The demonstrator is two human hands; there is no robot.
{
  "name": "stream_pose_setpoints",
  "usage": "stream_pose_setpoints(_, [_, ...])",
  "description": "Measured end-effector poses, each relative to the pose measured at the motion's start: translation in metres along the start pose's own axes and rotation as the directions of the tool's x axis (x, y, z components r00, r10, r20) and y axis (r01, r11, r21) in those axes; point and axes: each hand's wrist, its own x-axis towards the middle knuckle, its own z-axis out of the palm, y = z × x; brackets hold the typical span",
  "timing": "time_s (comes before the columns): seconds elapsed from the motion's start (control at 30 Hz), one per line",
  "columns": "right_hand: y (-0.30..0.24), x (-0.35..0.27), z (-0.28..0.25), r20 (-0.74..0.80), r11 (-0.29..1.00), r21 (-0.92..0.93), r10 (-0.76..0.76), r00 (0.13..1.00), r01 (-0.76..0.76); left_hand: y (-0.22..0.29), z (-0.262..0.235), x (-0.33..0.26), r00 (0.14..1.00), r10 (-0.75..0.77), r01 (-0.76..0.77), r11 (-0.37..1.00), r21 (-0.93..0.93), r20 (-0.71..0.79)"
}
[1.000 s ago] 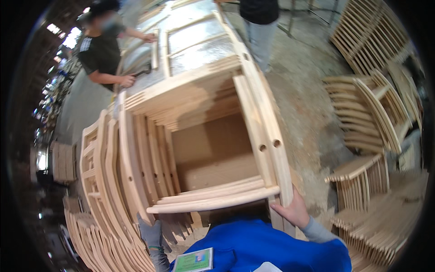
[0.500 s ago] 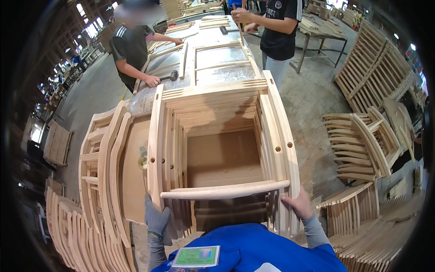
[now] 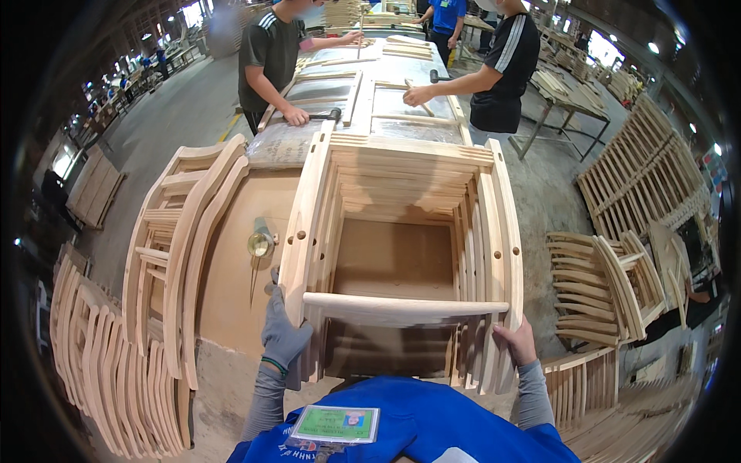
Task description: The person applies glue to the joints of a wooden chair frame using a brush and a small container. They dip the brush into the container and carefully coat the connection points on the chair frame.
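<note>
A pale wooden chair frame (image 3: 405, 306) lies on top of a stack of similar frames, with a round rung across its near end and dark holes in its side rails. My left hand (image 3: 284, 332), in a grey glove, is closed around the near end of the left rail. My right hand (image 3: 519, 342), bare, grips the near end of the right rail, its thumb on the wood and most of its fingers hidden behind. Through the stack's middle shows brown cardboard (image 3: 394, 258).
Left of the stack, a cup (image 3: 261, 245) stands on brown board beside curved frames (image 3: 181, 231). Ahead, two people work at a wrapped table (image 3: 282, 147) holding wooden parts; one holds a black mallet (image 3: 328, 115). More frames (image 3: 594, 285) stand at right.
My view has shifted, so the stack appears farther right. Both hands keep their hold. The person at the right now reaches over the table; the person at the left has a hand raised by an upright stick.
</note>
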Motion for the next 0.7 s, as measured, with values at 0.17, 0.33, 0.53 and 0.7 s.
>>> stream_pose_setpoints(0.17, [0.011,0.003,-0.003,0.017,0.991,0.11,0.073,0.997,-0.074,0.0,0.001,-0.001,1.0,-0.013,0.013,1.0,-0.006,-0.003])
stream_pose_setpoints(0.33, [0.006,0.002,0.0,0.022,0.987,0.136,0.079,0.997,-0.081,0.003,-0.001,-0.002,0.999,-0.038,0.039,0.999,-0.022,0.011])
stream_pose_setpoints(0.53, [0.002,-0.002,0.001,-0.002,0.988,0.122,0.094,0.996,-0.093,0.005,-0.002,-0.002,0.999,-0.039,0.039,0.999,-0.02,0.02])
stream_pose_setpoints(0.7, [0.008,0.0,-0.001,-0.005,0.992,0.109,0.059,0.998,-0.058,0.002,0.0,-0.001,1.0,-0.007,0.007,1.0,0.01,-0.002])
